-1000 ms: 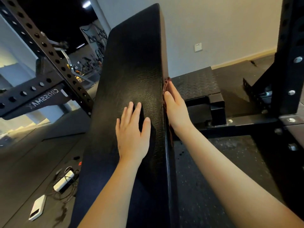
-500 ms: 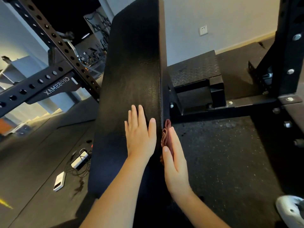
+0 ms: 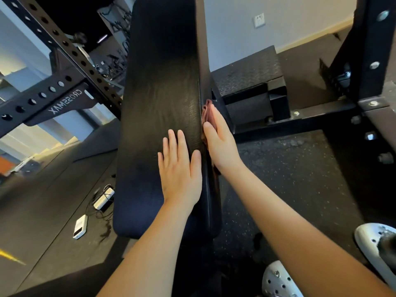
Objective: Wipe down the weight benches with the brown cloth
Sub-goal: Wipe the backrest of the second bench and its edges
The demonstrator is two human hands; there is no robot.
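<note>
left hand lies flat, fingers straight, on the weight bench, right hand flat too, pressing the brown cloth against its side

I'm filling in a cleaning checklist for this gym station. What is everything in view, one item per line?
bench pad: one, black, centre, running away from the camera
brown cloth: one, reddish brown, against the pad's right side edge
holed rack beams: two, black, left
rack post: one, black, right
step box: one, black, on the floor beyond the pad, right
wall socket: one, white, far wall
devices: two, white, floor left of the pad, among cables
shoes: two, white with holes, bottom right
left hand: one, flat on the pad's top
right hand: one, straight fingers pressing the cloth to the pad's side
</note>
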